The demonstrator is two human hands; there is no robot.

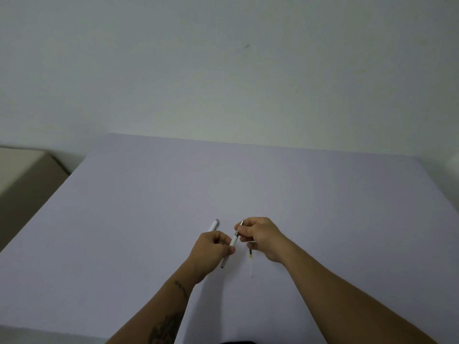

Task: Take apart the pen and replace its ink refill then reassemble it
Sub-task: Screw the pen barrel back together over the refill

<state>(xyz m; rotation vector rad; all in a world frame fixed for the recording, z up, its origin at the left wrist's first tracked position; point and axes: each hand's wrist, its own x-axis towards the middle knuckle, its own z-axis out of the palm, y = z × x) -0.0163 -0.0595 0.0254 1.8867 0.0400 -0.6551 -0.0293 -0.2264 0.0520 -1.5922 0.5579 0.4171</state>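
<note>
A white pen [233, 242] with a silver tip section is held tilted just above the lilac table [149, 207]. My left hand [211, 252] grips its white barrel, whose dark rear end pokes out below the hand. My right hand [260, 237] pinches the silver tip end. A thin, clear ink refill [251, 263] with a dark and yellow band lies on the table under my right hand. A second white pen part [213, 225] with a grey end lies on the table just beyond my left hand.
A beige box or cabinet [22, 175] stands off the table's left side. A plain pale wall rises behind the table's far edge. The table's near edge runs along the bottom left.
</note>
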